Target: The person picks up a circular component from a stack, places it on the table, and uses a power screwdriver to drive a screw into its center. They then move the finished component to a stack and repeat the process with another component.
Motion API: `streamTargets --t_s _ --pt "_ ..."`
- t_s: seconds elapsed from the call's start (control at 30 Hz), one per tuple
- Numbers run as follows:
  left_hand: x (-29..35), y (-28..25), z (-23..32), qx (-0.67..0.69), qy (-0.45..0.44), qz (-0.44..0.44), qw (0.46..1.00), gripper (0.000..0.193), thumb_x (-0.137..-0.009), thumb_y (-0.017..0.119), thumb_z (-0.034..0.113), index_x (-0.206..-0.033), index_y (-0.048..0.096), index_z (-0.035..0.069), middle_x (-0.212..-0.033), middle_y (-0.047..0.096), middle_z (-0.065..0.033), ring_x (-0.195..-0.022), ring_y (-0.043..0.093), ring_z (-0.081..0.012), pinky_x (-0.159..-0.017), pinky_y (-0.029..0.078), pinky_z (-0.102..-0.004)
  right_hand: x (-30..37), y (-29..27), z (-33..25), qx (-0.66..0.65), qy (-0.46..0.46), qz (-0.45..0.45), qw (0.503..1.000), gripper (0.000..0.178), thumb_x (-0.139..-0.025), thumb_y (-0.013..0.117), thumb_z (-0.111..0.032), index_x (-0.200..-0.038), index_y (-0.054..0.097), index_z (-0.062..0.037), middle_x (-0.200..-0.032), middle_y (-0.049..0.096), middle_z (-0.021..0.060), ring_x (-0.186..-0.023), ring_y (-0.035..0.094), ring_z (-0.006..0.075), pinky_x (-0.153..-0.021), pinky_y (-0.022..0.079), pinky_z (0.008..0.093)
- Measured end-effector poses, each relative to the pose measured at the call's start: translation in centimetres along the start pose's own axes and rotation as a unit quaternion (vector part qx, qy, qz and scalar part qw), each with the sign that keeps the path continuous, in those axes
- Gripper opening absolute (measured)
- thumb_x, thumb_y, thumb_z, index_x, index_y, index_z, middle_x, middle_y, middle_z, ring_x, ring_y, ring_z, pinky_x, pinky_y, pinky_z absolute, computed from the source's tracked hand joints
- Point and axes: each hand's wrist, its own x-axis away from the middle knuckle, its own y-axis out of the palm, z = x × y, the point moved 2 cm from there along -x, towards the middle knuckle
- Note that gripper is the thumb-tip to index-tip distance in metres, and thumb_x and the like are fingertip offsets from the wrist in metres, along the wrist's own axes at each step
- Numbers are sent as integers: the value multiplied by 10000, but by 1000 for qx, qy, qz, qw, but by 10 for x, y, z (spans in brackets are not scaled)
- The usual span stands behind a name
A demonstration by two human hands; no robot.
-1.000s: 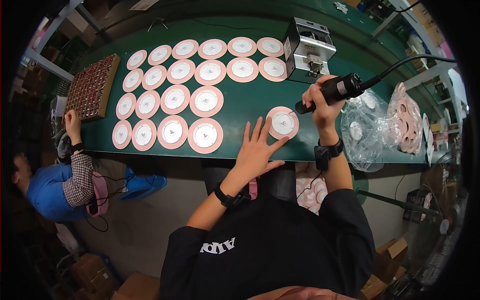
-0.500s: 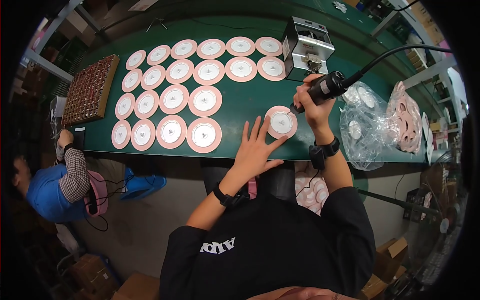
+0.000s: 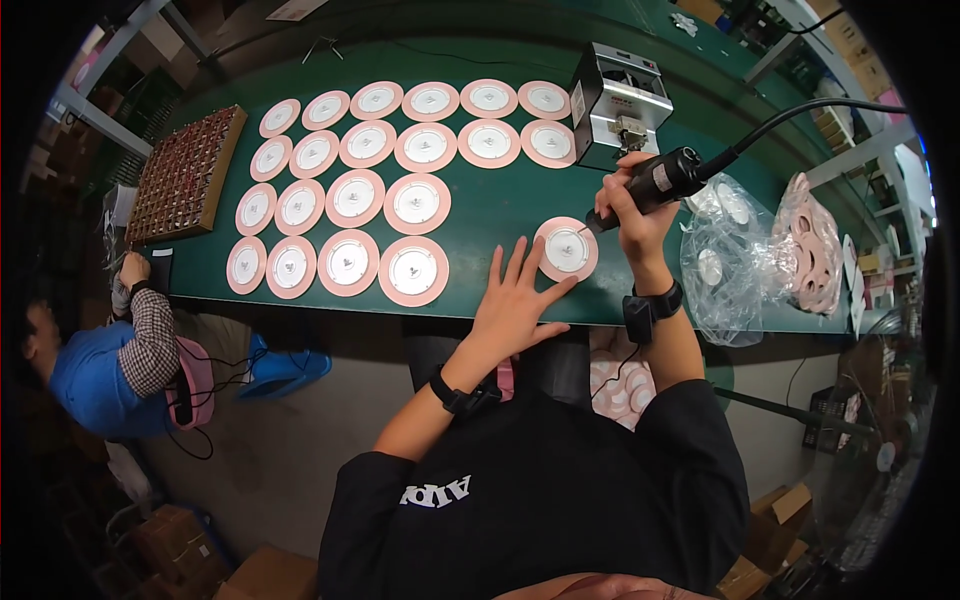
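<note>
A round pink disc with a white centre (image 3: pixel 565 262) lies on the green table near its front edge. My left hand (image 3: pixel 510 300) is spread flat beside it, fingertips touching its left and lower rim. In my right hand (image 3: pixel 638 222) is a black corded electric screwdriver (image 3: pixel 662 180), fingers wrapped round its body. The tool is tilted, its thin tip down at the upper right part of the disc's white centre. Whether a screw sits under the tip is too small to tell. Rows of similar pink and white discs (image 3: pixel 417 204) lie to the left.
A grey and black machine (image 3: pixel 618 105) stands behind my right hand. Clear plastic bags (image 3: pixel 735 270) and a wrapped pink piece (image 3: pixel 806 245) lie at right. A partitioned box (image 3: pixel 185 178) is at far left, near a seated person in blue (image 3: pixel 110 385). The screwdriver's cable (image 3: pixel 790 118) runs right.
The view has shifted slightly. Both hands, the disc and the screwdriver keep nearly the same places relative to each other.
</note>
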Motion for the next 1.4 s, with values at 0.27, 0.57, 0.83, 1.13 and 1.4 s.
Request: streamTargets --t_s 0.27,0.57,0.83,1.13,1.4 --pt "0 0 0 7 0 1 1000 698 -778 748 543 -1418 541 354 -1594 237 -253 -1470 233 -453 -1172 173 -638 -2 3 10 0 21 0 1000 226 -868 659 50 -1029 509 -4 -740 556 58 -535 547 145 -536 480 309" --pt "-1 0 0 2 1 -1 1000 711 -781 747 542 -1431 525 359 -1592 240 -254 -1465 240 -458 -1169 175 -642 0 6 15 15 47 -25 998 210 -864 662 48 -955 491 -32 -742 552 57 -532 546 140 -529 474 297" --pt "0 0 0 2 3 4 1000 710 -778 749 542 -1427 531 355 -1590 244 -256 -1463 246 -457 -1166 182 -642 1 -1 13 -12 18 33 999 239 -871 660 39 -1064 524 -2 -745 555 48 -530 544 144 -535 480 304" --pt "1 2 -1 2 5 13 1000 705 -772 749 551 -1416 546 349 -1592 242 -258 -1462 245 -455 -1165 184 -638 -105 -48 -23 58 -172 158 971 240 -879 667 42 -1086 552 -3 -746 571 40 -521 538 151 -554 494 317" --pt "1 1 -1 5 6 11 1000 699 -776 746 551 -1415 549 346 -1592 245 -254 -1465 240 -455 -1169 181 -634 -112 -55 -3 30 -71 127 989 198 -878 678 13 -1013 541 -31 -721 541 37 -514 517 148 -537 474 321"
